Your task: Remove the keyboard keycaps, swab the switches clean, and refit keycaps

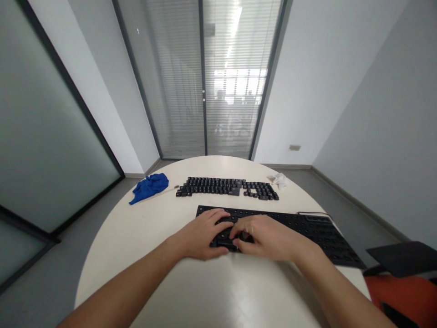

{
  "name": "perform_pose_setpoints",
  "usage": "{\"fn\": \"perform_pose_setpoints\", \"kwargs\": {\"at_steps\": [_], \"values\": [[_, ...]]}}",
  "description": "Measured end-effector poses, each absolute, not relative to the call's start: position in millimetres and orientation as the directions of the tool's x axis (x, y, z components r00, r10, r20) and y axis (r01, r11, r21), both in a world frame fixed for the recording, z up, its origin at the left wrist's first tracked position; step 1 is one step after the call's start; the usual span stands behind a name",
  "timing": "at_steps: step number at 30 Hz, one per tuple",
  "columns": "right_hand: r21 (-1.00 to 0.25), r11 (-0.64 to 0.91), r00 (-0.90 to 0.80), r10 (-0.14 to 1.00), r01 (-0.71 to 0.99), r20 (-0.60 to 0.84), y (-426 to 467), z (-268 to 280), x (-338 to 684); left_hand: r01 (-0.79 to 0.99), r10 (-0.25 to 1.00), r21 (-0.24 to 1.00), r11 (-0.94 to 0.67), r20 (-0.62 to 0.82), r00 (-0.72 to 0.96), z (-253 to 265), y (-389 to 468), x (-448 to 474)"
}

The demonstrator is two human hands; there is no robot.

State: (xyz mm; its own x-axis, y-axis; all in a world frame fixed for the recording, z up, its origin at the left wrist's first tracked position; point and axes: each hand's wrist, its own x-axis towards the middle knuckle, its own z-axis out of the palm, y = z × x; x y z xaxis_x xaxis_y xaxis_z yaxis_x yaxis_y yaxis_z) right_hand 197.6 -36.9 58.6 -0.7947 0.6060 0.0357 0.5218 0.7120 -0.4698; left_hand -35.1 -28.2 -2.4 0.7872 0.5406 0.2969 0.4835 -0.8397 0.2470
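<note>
The keyboard (321, 232) is lying on the table (191, 291), nearer than the keycaps (213, 186). The left hand (206, 234) is resting on its left end, fingers parted; the right hand (261, 234) is bending its fingers there, whether gripping anything I cannot tell.

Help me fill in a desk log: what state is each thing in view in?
Keyboard, lying flat, many key positions bare
Keycaps, loose, laid out in keyboard-like rows
Blue cloth, crumpled
Thin stick, lying beside the blue cloth
White wad, crumpled
Blinds, lowered
Left hand, fingers spread on the keyboard
Right hand, fingers bent over the keyboard; any grip is hidden
</note>
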Motion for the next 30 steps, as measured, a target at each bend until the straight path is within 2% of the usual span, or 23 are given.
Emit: {"fn": "perform_pose_setpoints", "kwargs": {"at_steps": [11, 26, 30], "values": [[-0.414, 0.669, -0.748, 0.662, 0.617, -0.044, -35.6, 57.3, 198.8, 0.508, 0.562, 0.242, -0.827, 0.298, 0.772, -1.9, -27.4, -30.7], [-0.523, 0.636, -0.775, 0.627, 0.568, -0.078, -20.3, 51.4, 205.0, 0.477, 0.549, 0.278, -0.834, 0.316, 0.774, -4.7, -25.6, -31.1], [-0.508, 0.649, -0.782, 0.617, 0.567, -0.085, -22.9, 52.8, 204.5, 0.485, 0.56, 0.288, -0.826, 0.315, 0.766, -3.9, -26.4, -31.3]]}}
